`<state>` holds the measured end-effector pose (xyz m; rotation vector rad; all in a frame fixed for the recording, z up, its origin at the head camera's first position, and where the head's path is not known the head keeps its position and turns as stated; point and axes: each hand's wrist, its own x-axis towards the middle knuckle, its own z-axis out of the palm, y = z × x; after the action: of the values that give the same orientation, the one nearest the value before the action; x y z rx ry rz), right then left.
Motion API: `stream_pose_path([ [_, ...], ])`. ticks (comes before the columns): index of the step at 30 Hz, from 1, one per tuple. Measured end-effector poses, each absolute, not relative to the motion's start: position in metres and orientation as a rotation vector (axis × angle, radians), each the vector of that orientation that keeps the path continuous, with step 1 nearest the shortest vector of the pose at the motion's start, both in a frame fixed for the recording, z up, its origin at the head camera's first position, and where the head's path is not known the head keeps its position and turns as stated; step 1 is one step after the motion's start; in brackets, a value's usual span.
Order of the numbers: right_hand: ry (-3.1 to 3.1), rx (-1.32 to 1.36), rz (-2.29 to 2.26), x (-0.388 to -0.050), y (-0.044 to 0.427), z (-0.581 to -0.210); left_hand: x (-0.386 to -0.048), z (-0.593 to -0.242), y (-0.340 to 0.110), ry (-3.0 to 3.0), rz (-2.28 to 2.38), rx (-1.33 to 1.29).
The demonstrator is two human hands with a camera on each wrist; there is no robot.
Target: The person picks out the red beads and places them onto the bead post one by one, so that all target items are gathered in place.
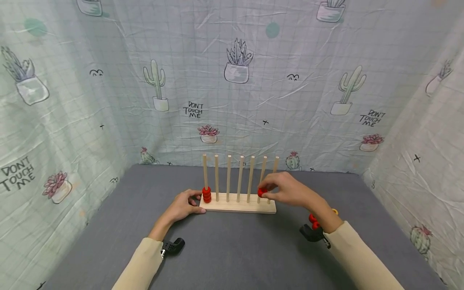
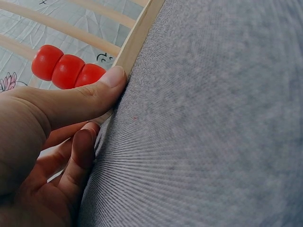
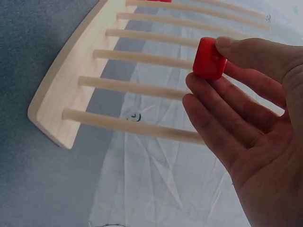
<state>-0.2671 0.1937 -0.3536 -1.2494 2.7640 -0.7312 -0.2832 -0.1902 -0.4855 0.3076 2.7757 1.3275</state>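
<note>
A wooden base (image 1: pixel 237 205) carries several upright pegs in a row. Red beads (image 1: pixel 207 195) are stacked on its far-left peg; the left wrist view shows three red beads (image 2: pixel 68 71) there. My left hand (image 1: pixel 184 205) grips the left end of the base, thumb (image 2: pixel 102 92) on the front edge. My right hand (image 1: pixel 288 189) pinches one red bead (image 3: pixel 209 58) between thumb and fingers, off the pegs in the right wrist view, near the right-hand pegs. In that view the other fingers (image 3: pixel 222 104) extend below the bead.
Several loose red beads (image 1: pixel 314 222) and a yellow one (image 1: pixel 335 211) lie on the grey tabletop (image 1: pixel 253 249) at the right, partly hidden by my right forearm. A cloth printed with plants (image 1: pixel 232 117) hangs behind and at both sides.
</note>
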Motion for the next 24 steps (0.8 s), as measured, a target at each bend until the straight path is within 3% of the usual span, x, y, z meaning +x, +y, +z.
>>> stream_pose_path([
  [24,2.746,-1.275,-0.699,-0.267,0.179,-0.339,-0.283,-0.485,-0.189,2.778,1.321,0.303],
])
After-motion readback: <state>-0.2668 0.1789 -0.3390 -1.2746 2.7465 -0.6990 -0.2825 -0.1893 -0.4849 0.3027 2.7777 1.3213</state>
